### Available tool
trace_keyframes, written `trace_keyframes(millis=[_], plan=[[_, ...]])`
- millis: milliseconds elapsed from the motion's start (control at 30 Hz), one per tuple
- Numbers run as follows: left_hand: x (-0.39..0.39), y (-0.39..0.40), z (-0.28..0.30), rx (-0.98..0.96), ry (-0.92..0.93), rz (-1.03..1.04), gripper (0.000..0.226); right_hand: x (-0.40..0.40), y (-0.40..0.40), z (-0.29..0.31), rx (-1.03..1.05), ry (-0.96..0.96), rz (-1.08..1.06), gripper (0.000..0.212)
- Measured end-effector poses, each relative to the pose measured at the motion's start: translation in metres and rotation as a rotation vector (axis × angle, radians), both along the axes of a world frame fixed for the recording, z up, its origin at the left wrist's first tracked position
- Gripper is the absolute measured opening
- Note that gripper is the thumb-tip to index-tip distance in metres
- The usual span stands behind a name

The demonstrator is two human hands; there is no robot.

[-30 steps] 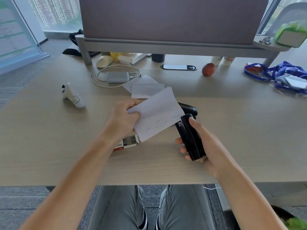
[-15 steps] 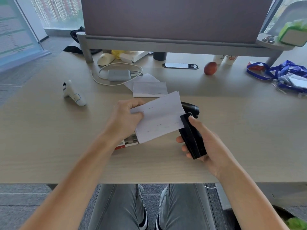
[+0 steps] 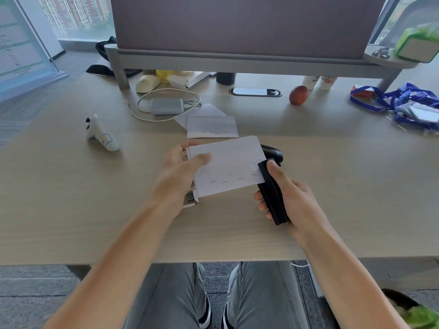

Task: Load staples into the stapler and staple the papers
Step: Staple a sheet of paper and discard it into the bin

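Stapler (image 3: pixel 272 193) gripped in the right hand (image 3: pixel 291 200), thumb along its top, nose over the paper stack's (image 3: pixel 225 168) right edge, left hand (image 3: pixel 181 173) pinching the opposite edge.

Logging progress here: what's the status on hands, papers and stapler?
Left hand holds papers. Right hand grips stapler, paper edge in its mouth. Nothing in the way.

Papers (image 3: pixel 228 167) between my left hand (image 3: pixel 183 167) and the stapler (image 3: pixel 272 195) in my right hand (image 3: pixel 292 200); more sheets (image 3: pixel 212 127) behind on the desk (image 3: pixel 356 186); controller (image 3: pixel 101 135) far left.
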State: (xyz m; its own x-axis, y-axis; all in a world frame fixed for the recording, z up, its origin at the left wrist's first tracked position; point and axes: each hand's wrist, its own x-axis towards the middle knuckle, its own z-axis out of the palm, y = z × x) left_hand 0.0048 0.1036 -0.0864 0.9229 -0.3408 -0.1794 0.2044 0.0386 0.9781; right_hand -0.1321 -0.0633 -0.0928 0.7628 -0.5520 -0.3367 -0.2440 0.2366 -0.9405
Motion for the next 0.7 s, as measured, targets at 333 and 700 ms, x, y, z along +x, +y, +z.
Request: trace_keyframes(millis=[333, 700], plan=[[-0.041, -0.018, -0.014, -0.309, 0.194, -0.023, 0.027, 0.01, -0.001, -0.003, -0.017, -0.009, -0.09, 0.058], [-0.069, -0.044, -0.02, -0.36, 0.186, 0.088, 0.017, 0.01, 0.002, -0.003, 0.0, -0.035, -0.097, 0.053]])
